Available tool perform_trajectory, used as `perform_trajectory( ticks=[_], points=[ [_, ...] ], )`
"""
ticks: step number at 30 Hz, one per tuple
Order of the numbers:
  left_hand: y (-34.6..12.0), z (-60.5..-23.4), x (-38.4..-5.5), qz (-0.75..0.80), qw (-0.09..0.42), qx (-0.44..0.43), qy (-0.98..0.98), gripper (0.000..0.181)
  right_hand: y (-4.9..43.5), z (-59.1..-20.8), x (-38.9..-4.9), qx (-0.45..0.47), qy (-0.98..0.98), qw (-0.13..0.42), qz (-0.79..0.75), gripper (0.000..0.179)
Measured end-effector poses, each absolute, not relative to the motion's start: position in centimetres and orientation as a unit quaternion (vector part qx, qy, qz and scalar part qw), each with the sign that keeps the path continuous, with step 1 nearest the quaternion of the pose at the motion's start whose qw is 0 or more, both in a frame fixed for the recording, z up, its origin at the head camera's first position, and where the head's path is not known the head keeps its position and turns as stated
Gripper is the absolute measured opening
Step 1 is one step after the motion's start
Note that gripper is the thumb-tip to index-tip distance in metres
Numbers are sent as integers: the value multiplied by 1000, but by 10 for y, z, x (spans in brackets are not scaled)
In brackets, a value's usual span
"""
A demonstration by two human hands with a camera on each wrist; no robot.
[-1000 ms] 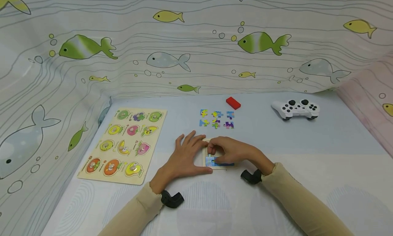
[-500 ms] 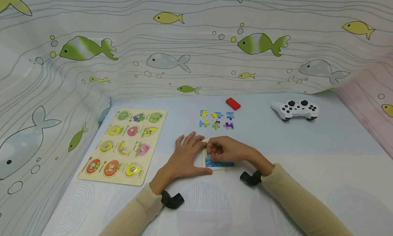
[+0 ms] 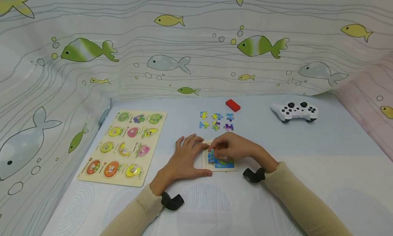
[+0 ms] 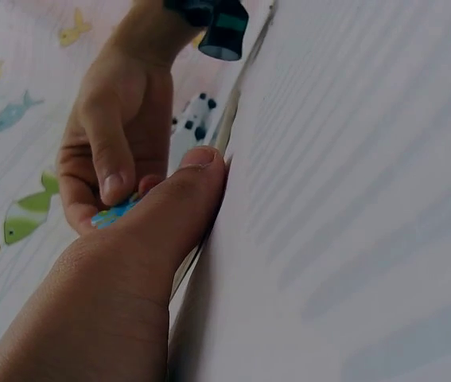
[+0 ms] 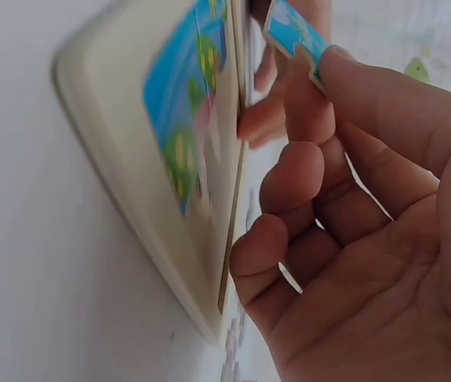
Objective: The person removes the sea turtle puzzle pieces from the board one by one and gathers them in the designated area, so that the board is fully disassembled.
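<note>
Left hand: the left hand (image 3: pixel 184 159) is palm down, fingers spread wide and thumb well apart from them. It holds no object. The thumb lies along the near edge of the puzzle tray (image 5: pixel 102 68), at the near left corner; the index finger extends to the far left corner.
Right hand: the right hand (image 3: pixel 235 146) arches over the tray from the right edge. Thumb and index finger pinch one puzzle piece (image 5: pixel 293 30); the other three fingers curl toward the palm without an object.
Puzzle piece: it is above the left part of the tray, tilted, and raised off the tray surface in the right wrist view.
Fitted section: a blue picture section (image 3: pixel 225 163) lies in the tray at the near edge, toward the near right corner. The right hand hides part of the tray.
Loose pieces: six loose pieces (image 3: pixel 229 127) lie in two rows of three beyond the far edge of the tray.
Table, far edge: a red block (image 3: pixel 233 105) lies near the middle; a white game controller (image 3: pixel 296 112) lies toward the far right corner.
Table, left edge: a fruit board (image 3: pixel 153 140) lies flat, well apart from the tray.
Forearms: both beige sleeves (image 3: pixel 135 210) enter from the near edge of the table (image 3: pixel 215 219).
</note>
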State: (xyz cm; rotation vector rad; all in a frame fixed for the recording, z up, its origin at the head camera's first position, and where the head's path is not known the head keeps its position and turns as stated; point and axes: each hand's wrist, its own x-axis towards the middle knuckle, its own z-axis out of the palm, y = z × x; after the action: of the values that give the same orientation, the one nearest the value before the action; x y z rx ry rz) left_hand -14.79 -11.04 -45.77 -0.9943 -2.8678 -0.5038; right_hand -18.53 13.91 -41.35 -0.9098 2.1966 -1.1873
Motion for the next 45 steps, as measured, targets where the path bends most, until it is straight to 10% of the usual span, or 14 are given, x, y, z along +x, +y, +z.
perform_trajectory(
  ticks=[24, 45],
  points=[
    [-110, -457, -148, -147, 36, -327, -933, 85, 148, -417, -215, -260, 856, 107, -434, 15],
    [-117, -456, -148, -149, 35, -358, -921, 83, 112, -411, -232, -240, 884, 118, -384, 21]
  ],
)
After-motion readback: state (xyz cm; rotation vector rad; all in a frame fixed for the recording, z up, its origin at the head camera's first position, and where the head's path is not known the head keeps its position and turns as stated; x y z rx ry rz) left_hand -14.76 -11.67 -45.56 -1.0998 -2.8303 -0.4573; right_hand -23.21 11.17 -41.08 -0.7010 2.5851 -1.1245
